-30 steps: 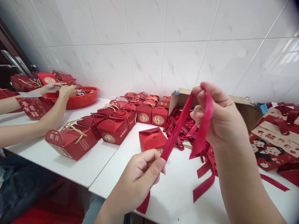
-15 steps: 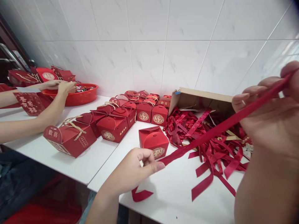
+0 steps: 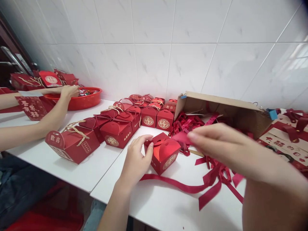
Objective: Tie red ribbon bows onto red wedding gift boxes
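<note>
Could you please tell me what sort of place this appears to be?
Probably a small gift-packing workroom, perhaps in a home: rows of red gift boxes on white tables against a tiled wall, a cardboard box spilling red ribbons, and the left hand gripping one gift box.

Bare L hand (image 3: pixel 136 160), R hand (image 3: pixel 218 146), forearms (image 3: pixel 113 208)

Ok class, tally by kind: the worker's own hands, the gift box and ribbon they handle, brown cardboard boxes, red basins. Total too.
left hand and right hand: 2
gift box under the left hand: 1
ribbon pinched by the right hand: 1
cardboard box: 1
red basin: 1
Total: 6
</note>
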The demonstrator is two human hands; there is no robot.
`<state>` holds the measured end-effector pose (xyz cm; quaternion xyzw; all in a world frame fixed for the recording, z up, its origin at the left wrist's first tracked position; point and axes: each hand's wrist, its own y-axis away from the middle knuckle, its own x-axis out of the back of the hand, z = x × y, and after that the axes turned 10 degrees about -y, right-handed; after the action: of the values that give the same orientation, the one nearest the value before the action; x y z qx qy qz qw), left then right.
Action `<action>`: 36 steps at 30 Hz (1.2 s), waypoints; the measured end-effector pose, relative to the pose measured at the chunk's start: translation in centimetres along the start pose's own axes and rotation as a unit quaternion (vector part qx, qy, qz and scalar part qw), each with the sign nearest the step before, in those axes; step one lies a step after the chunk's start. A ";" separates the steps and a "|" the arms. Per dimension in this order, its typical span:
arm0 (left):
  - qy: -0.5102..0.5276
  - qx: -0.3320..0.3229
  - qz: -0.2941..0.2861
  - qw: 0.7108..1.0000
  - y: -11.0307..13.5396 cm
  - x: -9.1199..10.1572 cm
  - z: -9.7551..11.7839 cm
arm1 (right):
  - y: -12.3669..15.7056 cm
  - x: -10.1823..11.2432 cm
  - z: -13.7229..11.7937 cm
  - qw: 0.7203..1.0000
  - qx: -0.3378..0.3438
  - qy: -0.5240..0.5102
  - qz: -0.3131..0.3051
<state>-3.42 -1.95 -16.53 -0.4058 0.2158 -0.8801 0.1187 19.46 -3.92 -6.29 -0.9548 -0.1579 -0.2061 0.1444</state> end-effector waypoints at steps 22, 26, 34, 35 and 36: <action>-0.011 -0.107 -0.049 0.993 0.4 -0.7 1.1 | -3.5 -3.0 1.6 0.968 -0.153 0.181 -0.087; -0.025 -0.107 -0.058 0.992 0.4 -0.6 1.2 | -3.4 -3.0 1.5 0.965 -0.156 0.195 -0.084; -0.042 -0.102 -0.079 0.991 0.9 0.0 2.2 | -3.9 -4.3 1.8 0.952 -0.144 0.230 -0.144; -0.044 -0.096 -0.074 0.992 1.0 -0.1 2.2 | -3.9 -4.4 1.9 0.950 -0.139 0.234 -0.150; -0.045 -0.088 -0.064 0.993 1.0 -0.2 2.3 | -3.9 -4.5 2.0 0.949 -0.136 0.241 -0.153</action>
<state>-1.50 -3.35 -15.85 -0.4666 0.2607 -0.8445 0.0349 14.87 -0.79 -9.16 -0.8516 -0.2330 -0.4693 0.0136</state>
